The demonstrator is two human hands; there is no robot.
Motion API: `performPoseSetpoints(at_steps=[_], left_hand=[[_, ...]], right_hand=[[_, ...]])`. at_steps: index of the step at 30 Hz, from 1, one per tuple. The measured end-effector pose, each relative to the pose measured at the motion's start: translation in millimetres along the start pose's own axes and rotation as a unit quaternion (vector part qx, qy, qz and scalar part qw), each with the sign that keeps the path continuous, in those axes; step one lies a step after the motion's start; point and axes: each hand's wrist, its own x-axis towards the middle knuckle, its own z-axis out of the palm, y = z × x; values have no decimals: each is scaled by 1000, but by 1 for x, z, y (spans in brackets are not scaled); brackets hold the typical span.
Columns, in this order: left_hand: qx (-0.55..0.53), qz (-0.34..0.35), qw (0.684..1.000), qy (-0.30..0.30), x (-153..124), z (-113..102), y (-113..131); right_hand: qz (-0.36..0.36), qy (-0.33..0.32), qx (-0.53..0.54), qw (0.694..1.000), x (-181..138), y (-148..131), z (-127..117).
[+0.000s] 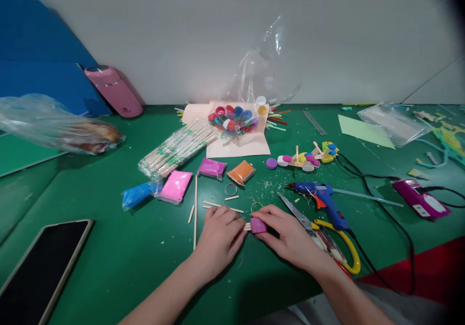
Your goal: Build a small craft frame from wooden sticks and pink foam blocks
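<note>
My left hand is closed around a small bundle of thin wooden sticks; most of their length is hidden under my fingers. At the bundle's right end sits a lump of magenta clay, pinched between the thumb and fingers of my right hand. Just beyond my right fingertips lies a yellow rubber band. Cut stick pieces lie near my left hand, and a long stick stretches out left of it. Scissors with yellow handles rest by my right hand.
A blue glue gun with a cord lies right, near a purple power strip. Packets of orange clay, pink clay and blue clay lie ahead. Behind are bagged sticks and bottle caps. A phone is left.
</note>
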Motion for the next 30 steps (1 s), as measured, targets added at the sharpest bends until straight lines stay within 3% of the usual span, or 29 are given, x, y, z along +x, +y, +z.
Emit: performPoseSetpoints(at_steps=[30], left_hand=[[-6,1,1000,4,-1,0,-1]], right_hand=[[0,-1,-1,1000,1,1,0]])
